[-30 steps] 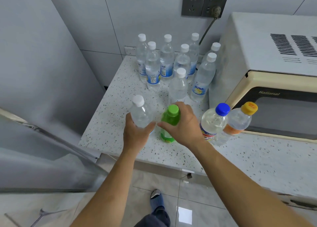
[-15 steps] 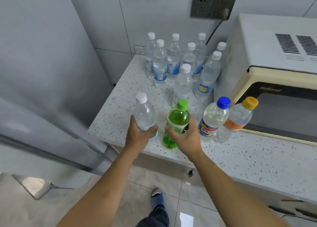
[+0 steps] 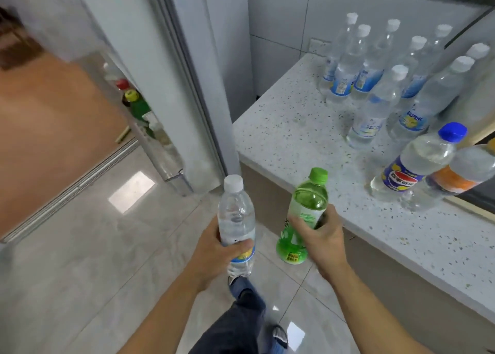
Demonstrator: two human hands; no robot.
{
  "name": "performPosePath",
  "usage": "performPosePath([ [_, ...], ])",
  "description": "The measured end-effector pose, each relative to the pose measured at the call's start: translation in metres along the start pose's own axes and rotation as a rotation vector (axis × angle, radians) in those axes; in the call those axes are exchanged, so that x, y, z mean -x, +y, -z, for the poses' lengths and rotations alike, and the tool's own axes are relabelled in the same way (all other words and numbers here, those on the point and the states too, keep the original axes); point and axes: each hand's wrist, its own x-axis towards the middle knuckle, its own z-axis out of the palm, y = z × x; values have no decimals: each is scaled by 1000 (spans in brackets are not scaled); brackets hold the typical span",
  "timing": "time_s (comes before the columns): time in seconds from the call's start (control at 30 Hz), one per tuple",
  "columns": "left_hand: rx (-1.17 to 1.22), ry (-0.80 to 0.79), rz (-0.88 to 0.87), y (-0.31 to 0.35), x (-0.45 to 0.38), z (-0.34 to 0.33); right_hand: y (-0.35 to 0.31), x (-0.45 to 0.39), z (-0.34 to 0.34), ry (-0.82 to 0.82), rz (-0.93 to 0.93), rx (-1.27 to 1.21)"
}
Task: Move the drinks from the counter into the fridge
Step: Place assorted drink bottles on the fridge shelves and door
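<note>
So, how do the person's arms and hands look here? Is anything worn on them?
Both forearms are bare as far as the picture shows: no sleeve comes into view. The left hand and the right hand wear no gloves, and no watch, ring or bracelet can be seen. Lower down, dark blue trousers and dark shoes show.

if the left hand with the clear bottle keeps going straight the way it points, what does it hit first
Probably the lower edge of the open fridge door, up and left of the left hand and its clear bottle; depth is unclear, and only floor shows between.
</note>
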Motion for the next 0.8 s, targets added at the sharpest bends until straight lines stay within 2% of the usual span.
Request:
performPosePath([
  [0.2, 140, 232, 46, -26, 39, 64, 15, 34, -75, -210, 79, 81],
  [0.4, 288, 447, 72, -47, 56, 152, 13, 53, -178, -447, 93, 80],
  [0.53, 336, 525, 63, -59, 58, 221, 11, 60, -264, -519, 102, 62],
  [0.8, 406, 621, -44, -51, 28, 364, -3, 56, -435, -531, 164, 56],
])
